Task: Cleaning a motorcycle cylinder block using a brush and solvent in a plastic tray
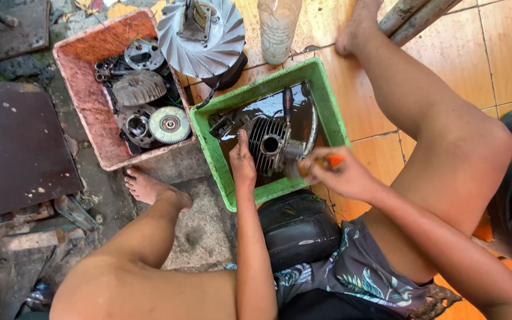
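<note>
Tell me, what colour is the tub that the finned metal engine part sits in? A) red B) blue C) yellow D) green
D: the finned engine part lies in dark liquid inside the green tub, with the left hand resting on it and the right hand beside it; the reddish tub next to it holds other parts.

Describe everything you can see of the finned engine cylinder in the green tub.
The engine cylinder is a grey metal casting with rows of thin cooling fins and a round bore facing up toward the camera. It lies on its side in the green tub, partly sunk in dark, oily liquid, and looks wet and grimy. The left hand steadies its left side; the right hand holds an orange-handled brush against its right edge.
</note>
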